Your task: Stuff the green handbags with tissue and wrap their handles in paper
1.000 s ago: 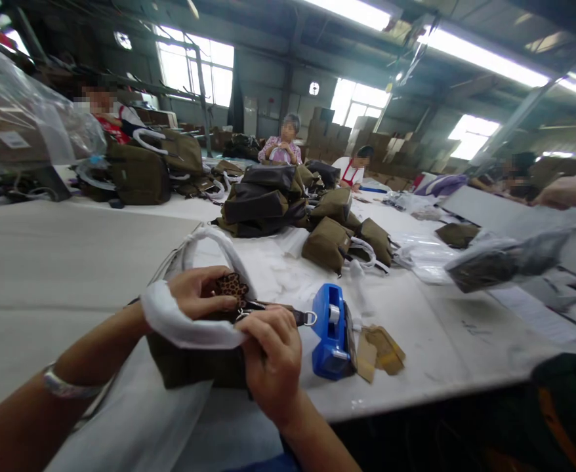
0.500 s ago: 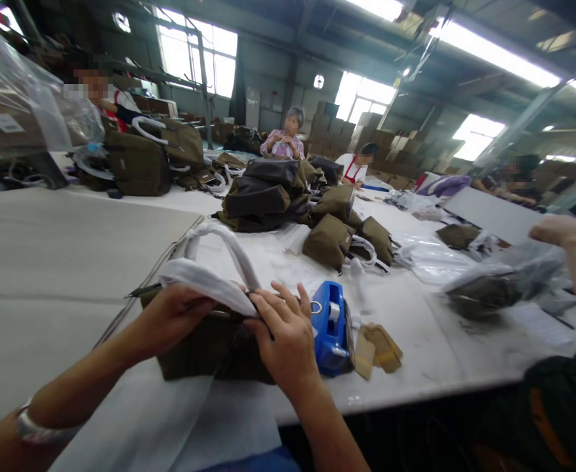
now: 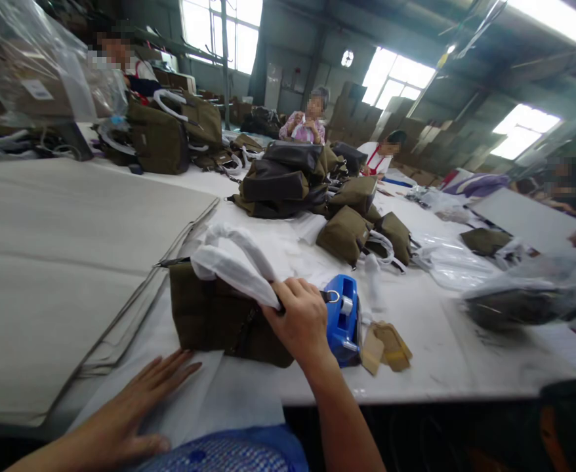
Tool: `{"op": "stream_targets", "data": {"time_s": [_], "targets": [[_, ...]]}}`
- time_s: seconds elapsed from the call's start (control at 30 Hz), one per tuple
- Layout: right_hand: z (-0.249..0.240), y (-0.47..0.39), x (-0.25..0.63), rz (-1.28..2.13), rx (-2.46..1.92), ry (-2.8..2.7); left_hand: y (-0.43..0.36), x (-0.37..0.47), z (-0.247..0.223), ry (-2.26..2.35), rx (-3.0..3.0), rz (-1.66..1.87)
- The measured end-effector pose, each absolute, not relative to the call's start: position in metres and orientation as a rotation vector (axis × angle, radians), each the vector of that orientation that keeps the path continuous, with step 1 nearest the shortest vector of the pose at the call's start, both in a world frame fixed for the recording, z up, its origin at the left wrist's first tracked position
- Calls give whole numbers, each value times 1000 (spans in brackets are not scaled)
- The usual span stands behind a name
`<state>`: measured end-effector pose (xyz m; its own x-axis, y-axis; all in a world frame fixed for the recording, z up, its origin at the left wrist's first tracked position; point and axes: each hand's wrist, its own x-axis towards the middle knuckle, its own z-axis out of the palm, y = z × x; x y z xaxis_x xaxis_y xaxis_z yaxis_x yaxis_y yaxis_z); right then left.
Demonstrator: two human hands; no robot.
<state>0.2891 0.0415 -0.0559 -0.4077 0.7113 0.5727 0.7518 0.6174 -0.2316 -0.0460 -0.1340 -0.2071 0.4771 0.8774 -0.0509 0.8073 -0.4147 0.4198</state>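
Bag (image 3: 204, 318) near table edge (image 3: 435, 393) (dispenser (image 3: 337, 328) alongside)

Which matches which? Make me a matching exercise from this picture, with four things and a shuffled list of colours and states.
Things:
1. left hand
2. right hand
3. handles of the bag
4. device beside the cardboard pieces

Descriptions:
A. blue
B. fingers spread on a white sheet
C. covered in white wrapping
D. curled over the bag's top edge

Pairs: 1-B, 2-D, 3-C, 4-A

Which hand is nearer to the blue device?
Right. The right hand grips the bag, just left of the blue device; the left hand lies flat on the white sheet, farther left.
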Motion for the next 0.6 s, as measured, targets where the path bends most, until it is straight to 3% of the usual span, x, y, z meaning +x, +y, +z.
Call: {"op": "stream_targets", "data": {"time_s": [0.2,0.6], "targets": [[-33,59,284,-58,-1163,-1868,-97,4,-247,1454,2548,411],[59,62,313,-332,-1034,-1415,76,61,-226,1507,2340,597]]}}
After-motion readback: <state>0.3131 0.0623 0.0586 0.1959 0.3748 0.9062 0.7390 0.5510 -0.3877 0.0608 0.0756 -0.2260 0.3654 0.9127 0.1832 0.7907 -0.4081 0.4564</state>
